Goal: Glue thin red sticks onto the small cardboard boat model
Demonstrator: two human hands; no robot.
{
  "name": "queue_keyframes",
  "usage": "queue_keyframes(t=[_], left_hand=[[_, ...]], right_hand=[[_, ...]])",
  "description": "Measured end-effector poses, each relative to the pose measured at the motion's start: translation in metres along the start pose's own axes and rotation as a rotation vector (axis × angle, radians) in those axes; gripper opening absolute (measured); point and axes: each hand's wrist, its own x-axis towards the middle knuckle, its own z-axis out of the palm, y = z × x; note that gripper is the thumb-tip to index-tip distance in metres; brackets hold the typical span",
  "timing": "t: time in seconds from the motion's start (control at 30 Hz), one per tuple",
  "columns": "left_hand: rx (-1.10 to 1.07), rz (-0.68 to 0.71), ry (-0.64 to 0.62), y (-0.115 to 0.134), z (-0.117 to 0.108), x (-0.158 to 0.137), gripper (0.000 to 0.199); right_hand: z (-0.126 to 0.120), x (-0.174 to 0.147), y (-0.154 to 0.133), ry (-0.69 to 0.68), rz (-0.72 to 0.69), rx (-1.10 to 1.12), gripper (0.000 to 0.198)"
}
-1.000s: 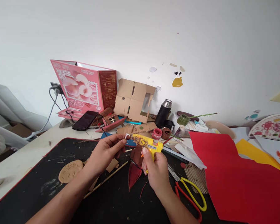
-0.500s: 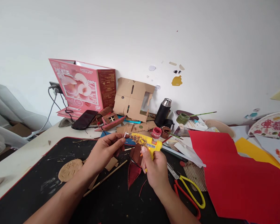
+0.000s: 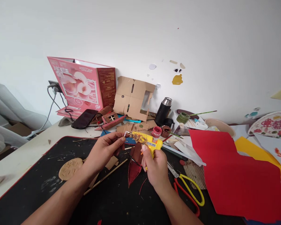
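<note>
My right hand [image 3: 157, 170] is wrapped round the grip of a yellow hot glue gun [image 3: 151, 142], whose barrel is smeared with brown residue. The gun's nozzle points left, toward my left hand [image 3: 109, 147]. Thumb and fingers of that hand pinch a tiny white-edged piece [image 3: 126, 133] right at the nozzle; whether the two touch I cannot tell. Below the gun lies a dark red boat-shaped piece [image 3: 134, 173] on the black mat [image 3: 112, 203], partly covered by the gun and its cord. A small red model boat with a windowed cabin [image 3: 111, 120] rests behind my left hand.
Scissors [image 3: 189, 187] with red and yellow handles lie right of my right hand, beside red paper [image 3: 239, 175]. Paint jars [image 3: 156, 132] and a black thermos [image 3: 163, 112] stand behind. A thin stick [image 3: 105, 177], a tan clay disc [image 3: 71, 169] and a phone [image 3: 84, 118] are on the left.
The view has shifted slightly. Both hands keep their grips, with the gun and the small piece in nearly the same place.
</note>
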Motion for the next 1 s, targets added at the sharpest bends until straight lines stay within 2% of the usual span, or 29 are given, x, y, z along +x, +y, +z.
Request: queue_keyframes(t=[0.17,0.4,0.57,1.0], left_hand=[[-0.025,-0.019,0.002,-0.0004,0.0003,0.0013,0.05],[-0.034,0.002,-0.012,-0.0033,-0.0013,0.0014,0.045],[-0.041,-0.002,-0.024,-0.0029,-0.0009,0.0006,0.051],[-0.044,-0.01,-0.01,-0.0028,-0.0022,0.0004,0.049]], right_hand=[[-0.0005,-0.0008,-0.0035,-0.024,0.024,0.002,0.055],[-0.0001,-0.0003,-0.0047,-0.008,0.025,-0.021,0.056],[-0.0008,-0.0007,-0.0069,-0.004,0.034,-0.005,0.057],[-0.0015,-0.0005,-0.0045,-0.011,-0.049,-0.072,0.054]])
